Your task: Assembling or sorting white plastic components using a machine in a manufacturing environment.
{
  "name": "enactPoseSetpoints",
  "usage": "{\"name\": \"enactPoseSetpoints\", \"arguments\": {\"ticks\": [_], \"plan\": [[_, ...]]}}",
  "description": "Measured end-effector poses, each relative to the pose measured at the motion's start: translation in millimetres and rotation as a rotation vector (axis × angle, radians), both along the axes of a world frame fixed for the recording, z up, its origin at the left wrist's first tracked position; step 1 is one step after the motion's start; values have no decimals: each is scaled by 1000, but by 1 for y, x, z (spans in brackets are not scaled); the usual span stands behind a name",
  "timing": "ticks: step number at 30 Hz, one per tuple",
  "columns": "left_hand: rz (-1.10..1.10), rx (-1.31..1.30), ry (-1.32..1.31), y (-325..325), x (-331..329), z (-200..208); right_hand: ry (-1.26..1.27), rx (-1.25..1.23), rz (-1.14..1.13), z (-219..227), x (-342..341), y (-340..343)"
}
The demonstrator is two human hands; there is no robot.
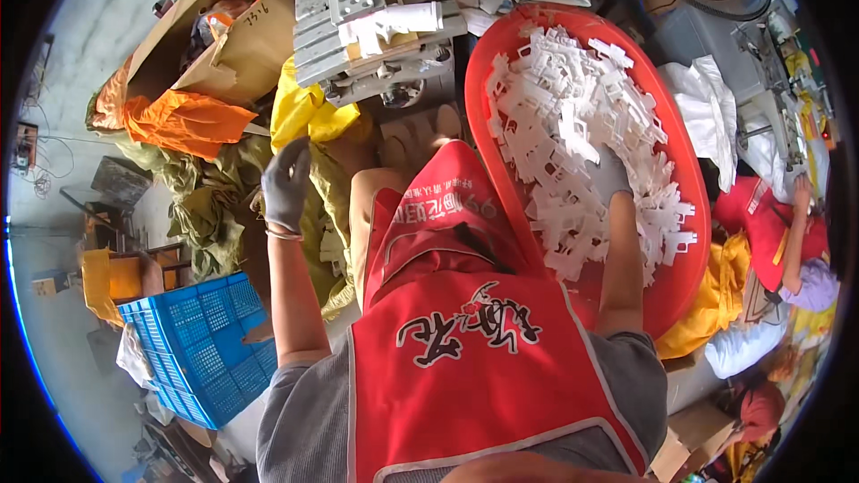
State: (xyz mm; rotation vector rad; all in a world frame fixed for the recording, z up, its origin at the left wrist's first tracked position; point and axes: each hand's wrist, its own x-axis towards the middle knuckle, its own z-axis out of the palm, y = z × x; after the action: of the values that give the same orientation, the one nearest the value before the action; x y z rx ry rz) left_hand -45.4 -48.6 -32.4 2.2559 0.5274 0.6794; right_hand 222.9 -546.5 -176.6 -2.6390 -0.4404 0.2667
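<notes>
Crowded red tub [689,241] rims right hand [611,174] among white parts [573,125]

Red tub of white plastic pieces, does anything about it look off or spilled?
Nothing has clearly spilled. The white plastic pieces are heaped unevenly inside the red tub, piled close to its rim. The right hand is buried among them, while the left hand hangs open, apart from the tub.

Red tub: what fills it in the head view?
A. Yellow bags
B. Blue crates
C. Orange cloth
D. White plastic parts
D. The red tub holds a heap of white plastic parts, and the gloved right hand is sunk into that heap, while the gloved left hand is raised, fingers spread and holding nothing, over the olive and yellow cloth.
</notes>
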Motion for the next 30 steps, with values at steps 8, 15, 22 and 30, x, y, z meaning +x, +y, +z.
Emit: {"name": "enactPoseSetpoints", "arguments": {"ticks": [8,15,22,30], "plan": [[-172,230,-166,2,75,74,47,253,-158,64,6,39],[-312,479,-142,8,143,89,233,1044,71,131,-5,89],[-370,229,-12,14,155,90,654,1418,252,190,2,163],[-63,-85,-425,51,90,64,746,880,530,245,22,264]]}}
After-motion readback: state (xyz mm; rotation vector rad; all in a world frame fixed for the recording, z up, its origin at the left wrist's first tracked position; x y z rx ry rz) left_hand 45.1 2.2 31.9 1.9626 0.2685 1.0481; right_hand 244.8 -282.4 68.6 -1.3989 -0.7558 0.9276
